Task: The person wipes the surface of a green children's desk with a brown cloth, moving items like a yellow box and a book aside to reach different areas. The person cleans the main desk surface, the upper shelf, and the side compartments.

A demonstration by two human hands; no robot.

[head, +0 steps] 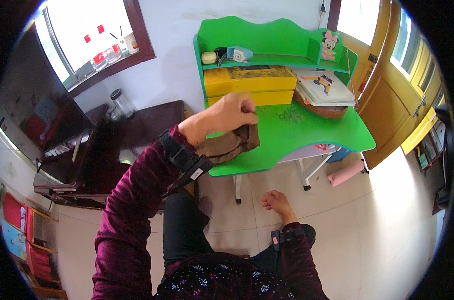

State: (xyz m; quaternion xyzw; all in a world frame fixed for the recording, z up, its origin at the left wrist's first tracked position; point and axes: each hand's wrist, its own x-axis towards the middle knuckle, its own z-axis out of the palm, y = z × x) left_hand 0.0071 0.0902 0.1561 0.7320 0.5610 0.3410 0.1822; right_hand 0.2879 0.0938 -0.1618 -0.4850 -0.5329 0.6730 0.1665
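My left hand (227, 114) is raised over the left part of a green desk (279, 131), its fingers curled on the edge of a brown cloth (229, 146). The cloth hangs below the hand in folds, near the desk's front left corner. Away from the desk, my right hand (275, 202) hangs low above the tiled floor near my knee, fingers loosely curled with nothing seen in them. Behind the left hand, a yellow box (249, 84) stands at the back of the desk.
A round brown board (324, 110) under a stack of books (324, 88) sits at the desk's right. A dark cabinet (148, 120) with a glass jar (122, 101) stands left. On the floor lies a pink roll-shaped object (346, 172). A wooden door (388, 93) is at right.
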